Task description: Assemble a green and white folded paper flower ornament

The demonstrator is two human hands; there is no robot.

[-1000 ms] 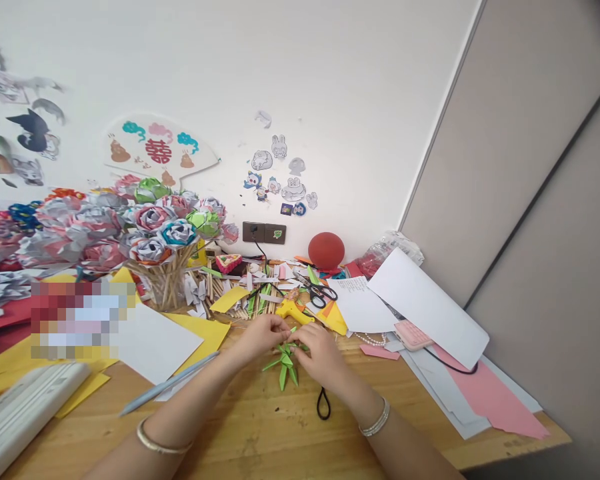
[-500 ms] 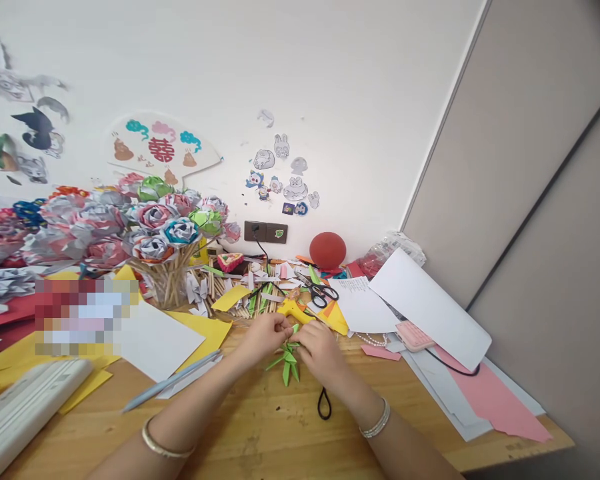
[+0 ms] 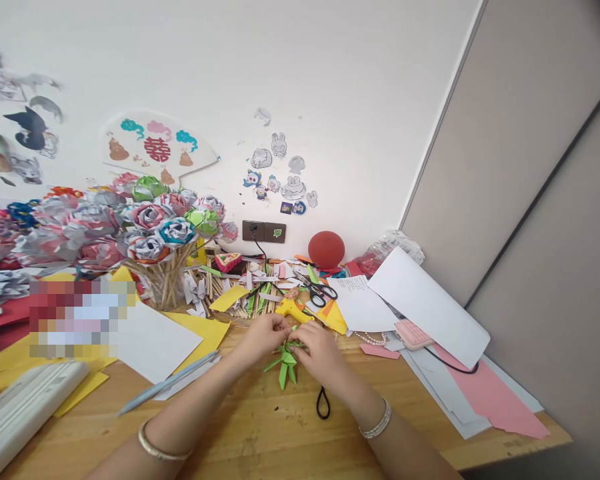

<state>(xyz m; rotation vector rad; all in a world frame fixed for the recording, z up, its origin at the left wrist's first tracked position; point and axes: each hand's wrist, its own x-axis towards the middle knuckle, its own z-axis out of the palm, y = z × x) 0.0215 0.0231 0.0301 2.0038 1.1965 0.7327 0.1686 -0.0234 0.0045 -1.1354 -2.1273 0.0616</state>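
A green folded-paper piece [image 3: 287,363] with several pointed strips hangs below my fingers, just above the wooden table. My left hand [image 3: 267,337] pinches its upper part from the left, fingertips together. From the right, my right hand [image 3: 316,343] closes on the same piece, its fingertips touching those of the left. The top of the paper is mostly covered by my fingers. Right behind my hands lies a yellow glue gun [image 3: 294,311]. A black loop of cord [image 3: 323,404] rests on the table beneath my right wrist.
Paper flowers [image 3: 155,217] on sticks stand in a clear container at the left. Black scissors [image 3: 320,293] and paper scraps lie behind my hands. A long white device [image 3: 40,413] sits front left, near a blue pen [image 3: 165,383]. White and pink sheets [image 3: 500,393] cover the right side.
My fingers have shifted slightly on the green paper piece, and the right fingers curl a little lower over it. The whole view has moved a touch.
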